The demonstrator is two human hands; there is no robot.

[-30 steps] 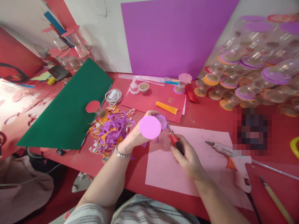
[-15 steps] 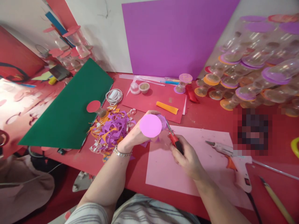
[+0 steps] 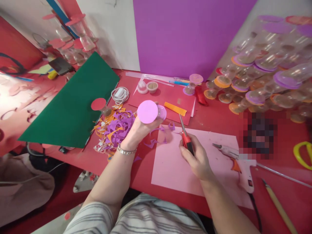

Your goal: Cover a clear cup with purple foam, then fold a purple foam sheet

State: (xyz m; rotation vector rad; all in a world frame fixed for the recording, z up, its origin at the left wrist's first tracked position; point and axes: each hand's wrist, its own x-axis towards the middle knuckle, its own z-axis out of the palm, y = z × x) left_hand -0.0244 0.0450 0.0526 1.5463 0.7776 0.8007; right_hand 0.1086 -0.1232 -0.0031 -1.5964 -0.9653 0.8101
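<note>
My left hand (image 3: 143, 128) is closed around an hourglass (image 3: 147, 111) with round purple end discs; one disc faces me, and the other shows behind it to the right. The glass middle is mostly hidden by the disc and my fingers. In my right hand (image 3: 195, 156) is a pair of scissors (image 3: 186, 138) with red and black handles, blades pointing up and away, apart from the hourglass. Purple offcuts (image 3: 153, 143) lie below the left hand, at the edge of a pink sheet (image 3: 180, 172).
A heap of purple and orange scraps (image 3: 119, 126) lies left of my wrist. A glue gun (image 3: 241, 165) rests on the right, near a craft knife (image 3: 280, 206) and yellow-handled scissors (image 3: 302, 156). Stacked hourglasses (image 3: 263, 71) stand at the back right; a green board (image 3: 70, 107) leans at left.
The hourglass in my left hand has moved up and left, away from the scissors. My right hand has lowered slightly, and purple offcuts now show on the table.
</note>
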